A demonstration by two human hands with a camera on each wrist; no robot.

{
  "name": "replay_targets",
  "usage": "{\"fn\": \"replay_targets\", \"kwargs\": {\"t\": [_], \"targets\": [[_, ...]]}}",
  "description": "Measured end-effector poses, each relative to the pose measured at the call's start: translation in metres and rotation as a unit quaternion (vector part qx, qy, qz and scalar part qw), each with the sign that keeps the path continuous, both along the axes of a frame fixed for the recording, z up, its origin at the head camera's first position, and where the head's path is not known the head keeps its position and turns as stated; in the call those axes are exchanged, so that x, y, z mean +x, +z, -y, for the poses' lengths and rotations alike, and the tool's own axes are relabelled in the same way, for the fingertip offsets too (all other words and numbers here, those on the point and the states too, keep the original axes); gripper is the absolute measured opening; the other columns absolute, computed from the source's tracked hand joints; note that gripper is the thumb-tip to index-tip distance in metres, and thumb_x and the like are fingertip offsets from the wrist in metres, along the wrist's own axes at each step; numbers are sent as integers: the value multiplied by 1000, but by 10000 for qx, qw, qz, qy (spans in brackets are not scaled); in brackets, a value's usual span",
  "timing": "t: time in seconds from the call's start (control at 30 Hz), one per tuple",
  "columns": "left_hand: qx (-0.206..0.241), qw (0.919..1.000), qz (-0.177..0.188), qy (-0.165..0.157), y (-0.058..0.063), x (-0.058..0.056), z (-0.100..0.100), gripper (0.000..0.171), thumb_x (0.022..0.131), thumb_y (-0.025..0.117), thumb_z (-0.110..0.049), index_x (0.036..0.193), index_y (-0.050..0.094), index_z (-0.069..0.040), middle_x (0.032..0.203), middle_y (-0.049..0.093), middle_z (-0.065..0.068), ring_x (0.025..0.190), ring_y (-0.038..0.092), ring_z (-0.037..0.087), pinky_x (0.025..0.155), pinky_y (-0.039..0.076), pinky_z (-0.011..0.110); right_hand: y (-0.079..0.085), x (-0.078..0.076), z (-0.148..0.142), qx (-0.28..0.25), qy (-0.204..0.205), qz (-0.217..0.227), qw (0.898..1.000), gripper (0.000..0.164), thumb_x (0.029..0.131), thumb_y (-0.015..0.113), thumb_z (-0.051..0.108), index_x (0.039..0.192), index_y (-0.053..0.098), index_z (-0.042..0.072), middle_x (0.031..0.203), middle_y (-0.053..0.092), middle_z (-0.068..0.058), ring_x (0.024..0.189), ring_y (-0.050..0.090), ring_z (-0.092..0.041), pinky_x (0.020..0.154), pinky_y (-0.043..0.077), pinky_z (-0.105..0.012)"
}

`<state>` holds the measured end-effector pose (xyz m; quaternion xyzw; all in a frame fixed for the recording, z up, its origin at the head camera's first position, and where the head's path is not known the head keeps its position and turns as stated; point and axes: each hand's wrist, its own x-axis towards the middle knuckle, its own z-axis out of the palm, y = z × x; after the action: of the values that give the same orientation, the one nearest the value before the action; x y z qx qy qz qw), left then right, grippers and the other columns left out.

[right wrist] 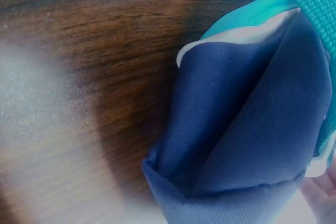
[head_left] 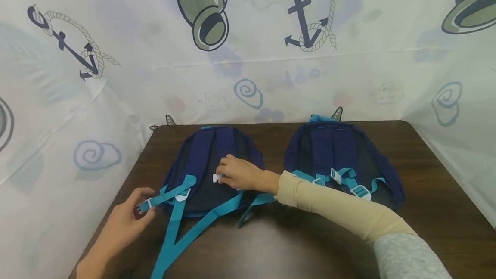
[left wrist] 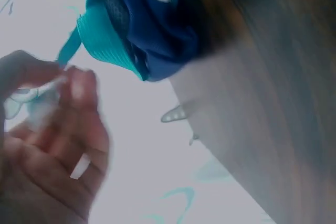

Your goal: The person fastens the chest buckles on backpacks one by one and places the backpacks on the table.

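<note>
A navy backpack with turquoise straps lies back panel up at the left of the table. At its lower left, my left hand pinches the end of a turquoise strap; the left wrist view shows the same strap between thumb and fingers, blurred. My right hand reaches over the backpack's middle and pinches a small white buckle, mostly hidden by the fingers. In the right wrist view only some fingertips show at the edge, beside a white plastic piece.
A second navy backpack lies to the right, its turquoise straps and white buckles on top. My right sleeve crosses in front of it. Both stand on a dark wooden table; a printed white cloth hangs behind.
</note>
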<state>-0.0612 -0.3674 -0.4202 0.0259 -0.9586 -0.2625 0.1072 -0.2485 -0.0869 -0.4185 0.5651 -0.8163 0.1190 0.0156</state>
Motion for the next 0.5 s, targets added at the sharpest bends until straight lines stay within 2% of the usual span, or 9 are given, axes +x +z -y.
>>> {"fn": "replay_targets", "kwargs": {"t": [0.1,0.17,0.23,0.37,0.5], "targets": [[562,9974,-402,-195,-1,4,0,37,87,75,-5,120,60,-13,86,73,7,62,64,5,56,53,22,0,0,-3,3,52,-42,10000,24,103,56,26,118,68,11,111,65,-3,96,52,-15,83,46,-21],[1067,9930,-410,-300,-1,4,-1,34,90,74,-7,121,61,-11,87,75,9,67,70,9,61,56,23,0,0,-4,-1,90,-118,9999,24,103,55,26,118,67,11,112,64,-3,97,52,-15,83,46,-21],[1432,9885,-421,-260,1,2,-3,33,92,72,-10,123,61,-9,86,76,10,69,72,12,61,56,23,1,0,-5,-3,156,-217,9996,25,104,54,26,119,67,11,112,64,-3,98,52,-16,85,46,-21],[1458,9874,-614,62,6,-6,-6,35,96,68,-19,129,61,-9,97,70,4,76,69,7,66,56,19,5,-1,-7,-26,233,-412,9989,26,104,53,27,119,66,11,112,64,-2,100,52,-16,86,45,-22],[1141,9906,-740,160,7,-17,-5,38,99,64,-24,135,60,-14,121,58,5,95,58,-10,77,50,7,9,-1,-9,-37,128,-395,9991,27,104,54,28,121,66,12,114,64,-2,102,52,-15,86,45,-21]]}}
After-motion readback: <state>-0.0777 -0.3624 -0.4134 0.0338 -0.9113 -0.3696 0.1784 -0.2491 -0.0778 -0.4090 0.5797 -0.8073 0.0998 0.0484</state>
